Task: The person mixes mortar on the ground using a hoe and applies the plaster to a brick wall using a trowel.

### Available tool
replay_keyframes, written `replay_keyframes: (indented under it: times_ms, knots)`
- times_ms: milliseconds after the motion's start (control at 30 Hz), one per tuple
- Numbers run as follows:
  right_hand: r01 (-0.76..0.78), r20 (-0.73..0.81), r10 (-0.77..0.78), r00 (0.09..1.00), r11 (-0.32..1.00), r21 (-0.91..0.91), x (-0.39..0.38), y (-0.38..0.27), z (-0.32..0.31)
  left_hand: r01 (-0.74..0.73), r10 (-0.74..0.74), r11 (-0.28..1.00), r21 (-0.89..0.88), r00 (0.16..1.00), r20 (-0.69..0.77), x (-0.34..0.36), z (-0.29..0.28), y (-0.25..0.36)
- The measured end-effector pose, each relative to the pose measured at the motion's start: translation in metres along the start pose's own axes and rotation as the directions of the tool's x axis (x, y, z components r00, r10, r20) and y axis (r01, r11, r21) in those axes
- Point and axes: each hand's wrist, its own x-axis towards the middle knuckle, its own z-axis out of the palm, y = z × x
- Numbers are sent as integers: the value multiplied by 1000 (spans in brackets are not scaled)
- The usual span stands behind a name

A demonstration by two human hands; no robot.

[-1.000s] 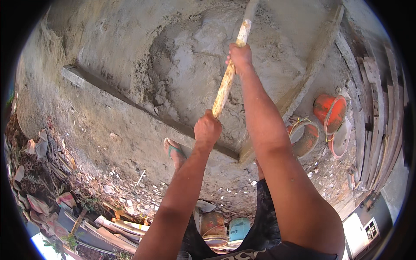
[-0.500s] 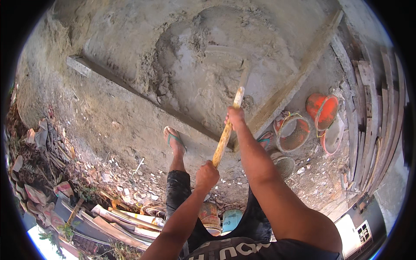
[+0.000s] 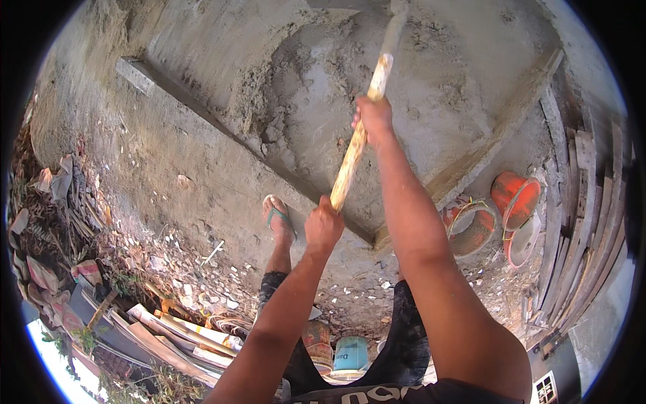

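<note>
Both my hands are closed round the pale wooden handle of a hoe. My left hand grips its near end, above the corner of the boards. Farther along the shaft is my right hand. The handle runs up and away from me, caked with grey mortar at its far part. At the top edge of the view the hoe's blade shows only in part. Beneath lies wet grey mortar, heaped in a rough ring with a smoother hollow in the middle.
Two boards, left and right, meet in a corner before my feet. Orange buckets and stacked planks stand at right. Scrap wood lies at lower left; a blue bucket is behind my legs.
Both hands have pushed the hoe forward, away from me. Its blade has gone from the mortar's middle to the top edge of the view, which has itself shifted a little.
</note>
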Motion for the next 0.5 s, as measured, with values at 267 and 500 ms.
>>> replay_keyframes:
  times_ms: [267, 500]
  knots:
    - [-322, -170, 276, 946, 859, -399, -38, 97, -30, 278, -238, 950, -144, 939, 247, -104, 44, 1]
    - [-514, -252, 453, 855, 806, -295, -183, 176, -114, 339, -305, 941, 29, 805, 509, -258, 45, -28]
